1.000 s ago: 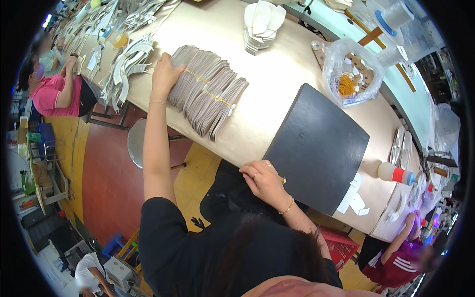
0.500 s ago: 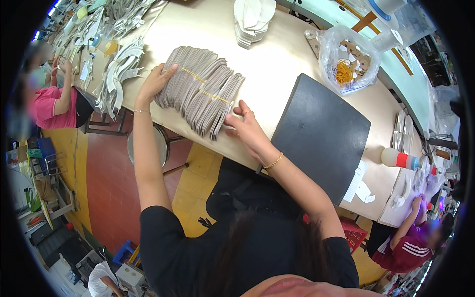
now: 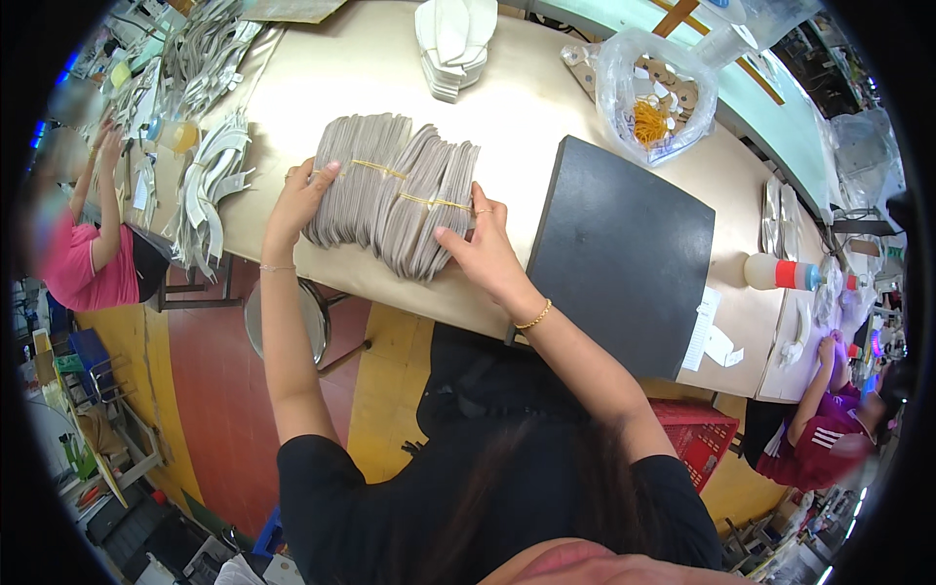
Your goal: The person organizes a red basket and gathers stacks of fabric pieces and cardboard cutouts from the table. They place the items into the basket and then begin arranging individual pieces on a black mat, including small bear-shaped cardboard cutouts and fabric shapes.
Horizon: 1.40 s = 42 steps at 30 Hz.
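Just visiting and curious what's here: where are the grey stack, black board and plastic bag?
Grey stack (image 3: pixel 385 200), head view: middle of its strips.
Black board (image 3: pixel 629 255), head view: middle of its top.
Plastic bag (image 3: pixel 611 93), head view: its left wall.

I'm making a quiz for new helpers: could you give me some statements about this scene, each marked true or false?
1. The left hand and right hand touch the grey pieces. True.
2. The black board lies right of the grey pieces. True.
3. The right hand rests on the black board. False: it is at the right end of the grey pieces.
4. Orange strands lie in the clear bag. True.
5. The clear bag is left of the grey pieces. False: it is to their right.
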Motion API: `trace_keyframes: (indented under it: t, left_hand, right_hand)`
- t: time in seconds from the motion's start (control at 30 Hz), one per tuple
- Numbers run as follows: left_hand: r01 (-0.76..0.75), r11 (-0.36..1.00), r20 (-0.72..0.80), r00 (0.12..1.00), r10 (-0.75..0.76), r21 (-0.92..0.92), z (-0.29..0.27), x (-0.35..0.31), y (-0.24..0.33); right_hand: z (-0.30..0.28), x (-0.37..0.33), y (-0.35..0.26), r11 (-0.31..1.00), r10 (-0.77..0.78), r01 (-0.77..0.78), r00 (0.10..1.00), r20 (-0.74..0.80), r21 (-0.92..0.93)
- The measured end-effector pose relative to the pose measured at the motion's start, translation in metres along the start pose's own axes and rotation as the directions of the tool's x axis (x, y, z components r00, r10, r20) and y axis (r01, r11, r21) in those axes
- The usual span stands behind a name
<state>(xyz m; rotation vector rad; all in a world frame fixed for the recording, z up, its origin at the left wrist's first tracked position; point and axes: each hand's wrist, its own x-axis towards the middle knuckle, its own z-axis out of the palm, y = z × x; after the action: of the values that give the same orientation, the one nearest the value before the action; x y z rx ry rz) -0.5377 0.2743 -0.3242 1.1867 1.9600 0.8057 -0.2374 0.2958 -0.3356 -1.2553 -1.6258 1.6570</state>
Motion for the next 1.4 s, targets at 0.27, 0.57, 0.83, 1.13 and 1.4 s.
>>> trace_keyframes:
  t: [0.27,0.57,0.83,1.13,1.4]
  left_hand:
    - [-0.036,0.917,-0.203,0.971,0.126,0.398,0.029,-0.003,0.030]
    - [0.102,0.848,-0.188,0.982,-0.003,0.520,0.049,0.007,0.056]
    - [-0.005,0.881,-0.143,0.986,0.083,0.474,0.042,0.008,0.039]
    - [-0.094,0.854,-0.058,0.988,0.143,0.511,0.025,-0.005,0.057]
    - [-0.167,0.832,0.018,0.982,0.186,0.529,0.009,0.002,0.048]
  right_hand:
    - [-0.021,-0.016,-0.018,0.988,0.032,-0.022,0.998,0.062,-0.155]
    - [-0.057,-0.022,-0.034,0.609,-0.375,0.438,0.894,0.246,-0.661]
    - [-0.062,0.062,-0.056,-0.191,-0.242,0.730,0.613,0.753,-0.656]
    - [-0.041,0.107,-0.086,-0.271,-0.028,0.874,0.411,0.911,-0.403]
    - [-0.046,0.100,-0.077,-0.170,-0.088,0.921,0.341,0.936,-0.351]
